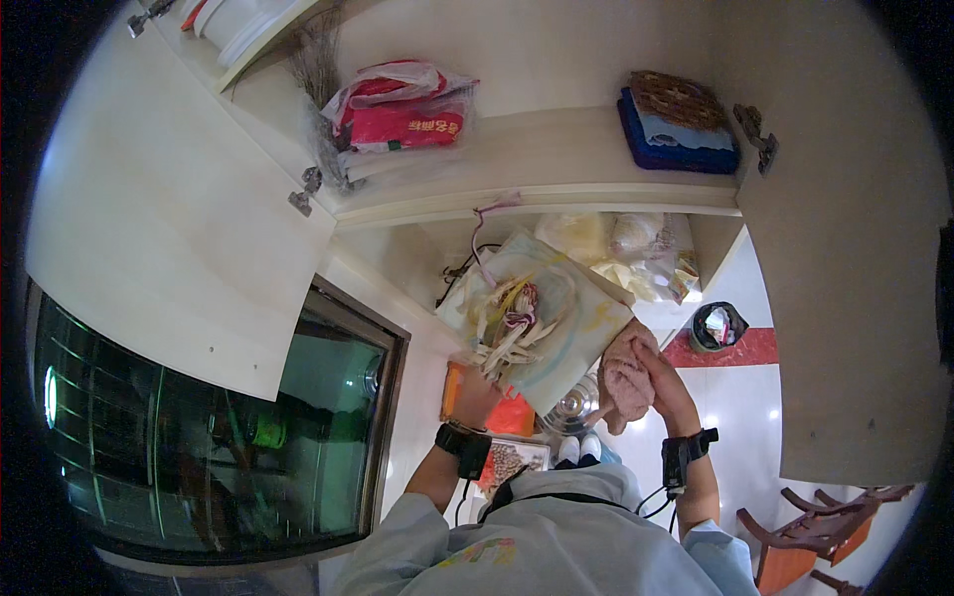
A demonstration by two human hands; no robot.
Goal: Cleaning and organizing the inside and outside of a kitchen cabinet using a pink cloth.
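Observation:
A pale, square, flat panel with faint blue and yellow marks lies tilted in front of the lower cabinet opening. On it rests a loose bundle of dried, straw-like strips, tied with purplish cord. My left hand grips the panel's near left edge beside the strips; its fingertips are hidden. In my right hand is a bunched pink cloth, close to the panel's right corner. Whether the cloth touches that corner I cannot tell.
Cabinet doors stand open at left and right. The upper shelf holds a red plastic bag and folded textiles. Plastic bags fill part of the lower compartment. Below are a round shiny lid and a bin.

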